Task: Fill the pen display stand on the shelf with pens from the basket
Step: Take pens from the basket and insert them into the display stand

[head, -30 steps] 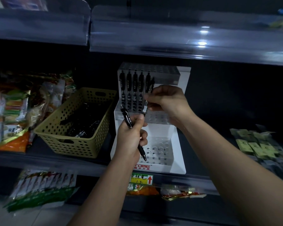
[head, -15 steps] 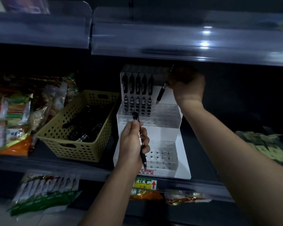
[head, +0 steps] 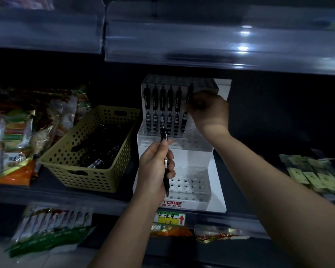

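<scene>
5 seated: pens (head: 162, 97) in your stand (head: 218, 190).
Right hand (head: 207, 111): pinches 6th pen (head: 190, 91).
Left hand (head: 155, 167): grips spare pen (head: 166, 182); most holes (head: 186, 180) empty.

Pen display stand (head: 201, 206) front lip: red "TOME", start of word hidden, small Chinese characters below unreadable. Shelf-edge price tag (head: 169, 219): handwritten "中性笔", "1.5", printed red up arrow. Snack packet (head: 17, 161) at left: "旺", rest unclear.
</scene>
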A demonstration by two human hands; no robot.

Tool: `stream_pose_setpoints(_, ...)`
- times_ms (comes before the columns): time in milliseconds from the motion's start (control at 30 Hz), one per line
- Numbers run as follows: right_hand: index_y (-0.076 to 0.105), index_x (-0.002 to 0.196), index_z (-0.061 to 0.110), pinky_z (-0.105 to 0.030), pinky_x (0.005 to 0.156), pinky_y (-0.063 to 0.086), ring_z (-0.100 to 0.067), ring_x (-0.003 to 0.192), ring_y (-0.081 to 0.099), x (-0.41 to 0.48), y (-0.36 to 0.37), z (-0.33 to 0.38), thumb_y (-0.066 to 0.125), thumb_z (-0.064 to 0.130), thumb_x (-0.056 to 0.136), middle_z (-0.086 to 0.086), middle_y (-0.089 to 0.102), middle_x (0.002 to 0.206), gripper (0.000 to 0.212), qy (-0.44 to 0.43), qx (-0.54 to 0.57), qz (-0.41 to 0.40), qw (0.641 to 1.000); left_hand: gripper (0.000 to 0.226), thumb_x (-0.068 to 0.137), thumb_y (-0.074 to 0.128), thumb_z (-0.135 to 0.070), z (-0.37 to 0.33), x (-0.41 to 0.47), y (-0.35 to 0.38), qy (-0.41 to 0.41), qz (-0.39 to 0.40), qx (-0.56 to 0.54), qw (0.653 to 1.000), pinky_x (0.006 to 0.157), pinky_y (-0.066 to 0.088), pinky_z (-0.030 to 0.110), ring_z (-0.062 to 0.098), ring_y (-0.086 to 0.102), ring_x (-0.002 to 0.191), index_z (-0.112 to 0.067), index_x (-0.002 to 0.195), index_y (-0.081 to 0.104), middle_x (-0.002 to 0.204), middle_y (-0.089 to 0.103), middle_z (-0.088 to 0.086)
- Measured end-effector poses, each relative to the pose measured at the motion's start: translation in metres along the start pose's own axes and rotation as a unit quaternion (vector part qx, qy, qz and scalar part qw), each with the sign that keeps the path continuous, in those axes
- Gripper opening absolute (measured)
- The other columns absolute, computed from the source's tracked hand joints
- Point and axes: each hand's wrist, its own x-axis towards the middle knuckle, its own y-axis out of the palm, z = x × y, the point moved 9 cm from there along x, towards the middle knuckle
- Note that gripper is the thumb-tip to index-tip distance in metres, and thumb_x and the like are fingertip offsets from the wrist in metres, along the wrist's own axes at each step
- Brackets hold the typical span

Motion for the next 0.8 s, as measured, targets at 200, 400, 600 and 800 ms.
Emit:
stream_pose_setpoints(200,0.068,0.095,0.019,-0.018,0.069,0.041,-0.014,0.09,0.065,-0.003,0.002,-0.001,0.07,0.026,0.083,0.001,0.072,0.094,0.013,0.003,-0.021,-0.003,1.0,0.016,0.098,0.048,-0.018,-0.003,0.0,0.0,0.006,-0.002,0.002,1.0,0.037,0.028,0.018,0.007,0.04,0.046,-0.015,0.096,0.063,0.063,0.05,-0.001)
stream_pose_setpoints(400,0.067,0.099,0.017,-0.019,0.072,0.042,-0.016,0.091,0.065,-0.005,0.005,-0.003,0.07,0.022,0.083,0.001,0.072,0.095,0.017,-0.003,-0.021,0.009,1.0,0.013,0.097,0.05,-0.014,-0.004,0.002,-0.003,0.01,-0.007,-0.006,1.0,0.037,0.028,0.018,0.008,0.04,0.045,-0.013,0.084,0.051,0.062,0.051,0.001)
stream_pose_setpoints(600,0.065,0.096,0.018,-0.022,0.071,0.047,-0.012,0.082,0.064,-0.012,0.004,-0.003,0.075,0.031,0.08,0.005,0.067,0.083,0.023,0.013,0.002,0.019,1.0,0.02,0.097,0.044,-0.002,-0.007,-0.001,0.003,0.032,0.02,0.016,0.999,0.04,0.03,0.018,0.009,0.041,0.05,-0.014,0.098,0.06,0.066,0.052,0.002)
stream_pose_setpoints(800,0.067,0.1,0.024,-0.027,0.076,0.053,-0.009,0.085,0.064,-0.036,0.005,0.004,0.074,0.049,0.075,0.008,0.067,0.088,0.036,0.072,0.118,0.107,0.985,0.022,0.097,0.046,-0.003,-0.013,-0.004,0.016,0.053,0.048,0.038,0.997,0.043,0.034,0.019,0.008,0.042,0.05,-0.017,0.1,0.062,0.066,0.054,0.0)
